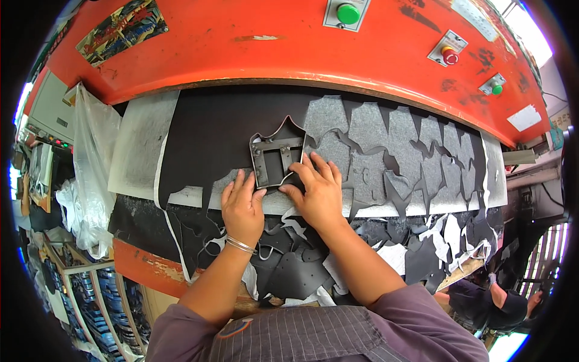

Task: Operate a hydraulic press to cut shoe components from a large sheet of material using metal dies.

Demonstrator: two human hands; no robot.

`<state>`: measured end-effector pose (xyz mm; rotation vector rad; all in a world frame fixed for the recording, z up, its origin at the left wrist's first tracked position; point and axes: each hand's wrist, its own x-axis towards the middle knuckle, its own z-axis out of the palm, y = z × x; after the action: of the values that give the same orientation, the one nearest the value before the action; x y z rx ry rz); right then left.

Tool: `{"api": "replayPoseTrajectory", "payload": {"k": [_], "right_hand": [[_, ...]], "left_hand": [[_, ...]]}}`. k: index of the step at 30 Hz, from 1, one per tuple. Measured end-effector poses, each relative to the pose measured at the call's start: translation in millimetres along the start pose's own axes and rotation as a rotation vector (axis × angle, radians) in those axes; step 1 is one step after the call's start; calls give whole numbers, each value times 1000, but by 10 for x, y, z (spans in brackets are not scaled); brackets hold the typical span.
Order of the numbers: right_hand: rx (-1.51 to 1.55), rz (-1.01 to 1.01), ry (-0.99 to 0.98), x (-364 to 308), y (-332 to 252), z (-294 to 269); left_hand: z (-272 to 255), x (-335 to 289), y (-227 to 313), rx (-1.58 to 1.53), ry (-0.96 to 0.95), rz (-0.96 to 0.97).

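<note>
A steel cutting die (278, 151) with a pointed, curved top edge and crossbars inside lies on a black sheet of material (208, 130). My left hand (242, 208) is at its lower left corner, fingers along the side and thumb by the bottom edge. On the opposite side, my right hand (316, 193) has its fingers against the die's right wall and its thumb near the lower edge. Together the hands hold the die between them. Right of it, cut-out gaps in the black sheet show the grey-white board (368, 123) below.
An orange press beam (241, 57) with a green button (348, 13) and a red knob (450, 55) spans the far side. Scraps (295, 274) litter the near edge. A clear plastic bag (93, 145) hangs left, above a rack (99, 301). Another person (491, 301) is at lower right.
</note>
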<state>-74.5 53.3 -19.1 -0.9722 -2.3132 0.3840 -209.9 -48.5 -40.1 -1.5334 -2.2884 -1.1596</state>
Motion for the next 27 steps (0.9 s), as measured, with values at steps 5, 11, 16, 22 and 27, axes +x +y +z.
{"api": "replayPoseTrajectory", "payload": {"k": [5, 11, 16, 22, 27], "right_hand": [[-12, -7, -4, 32, 2, 0], [-20, -51, -5, 12, 6, -160], [272, 117, 353, 3, 369, -994], [461, 288, 1385, 143, 1128, -3015], [-55, 503, 1375, -25, 2100, -3530]], "left_hand": [[-13, 32, -41, 5, -27, 38], [-82, 27, 42, 16, -43, 71], [-392, 65, 258, -305, 32, -171], [-937, 741, 1540, -520, 121, 394], [-884, 756, 2120, -286, 263, 748]]}}
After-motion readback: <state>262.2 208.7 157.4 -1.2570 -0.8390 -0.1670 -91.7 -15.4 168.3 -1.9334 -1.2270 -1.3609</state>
